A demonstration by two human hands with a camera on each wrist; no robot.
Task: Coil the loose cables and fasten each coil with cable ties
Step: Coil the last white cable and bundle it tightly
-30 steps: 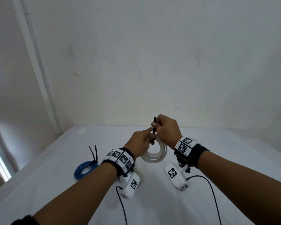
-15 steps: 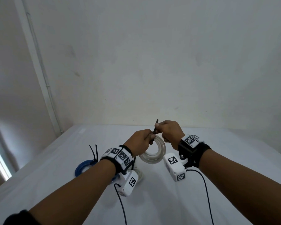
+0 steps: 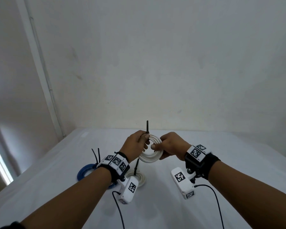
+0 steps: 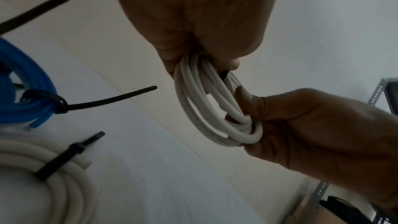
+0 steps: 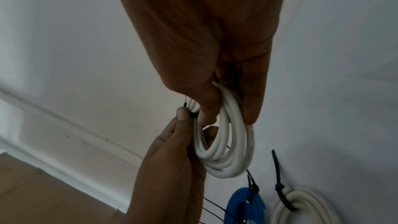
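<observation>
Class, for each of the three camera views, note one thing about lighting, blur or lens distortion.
Head view: wide-angle lens bows the white wall conduit; soft even light; bright strip at the left edge. Left wrist view: the left hand is backlit and dark, the blue cable coil soft. Right wrist view: the right hand is shadowed against the pale wall, and the held white cable coil is slightly blurred.

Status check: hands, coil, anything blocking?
Left hand pinches black tie at white coil. Right hand grips coil's other side. Nothing blocking; two tied coils on table.

A white table [image 3: 205, 162] fills the lower frame; at lower left lie a blue coil [image 3: 84, 171] and a tied white coil [image 3: 141, 178].
</observation>
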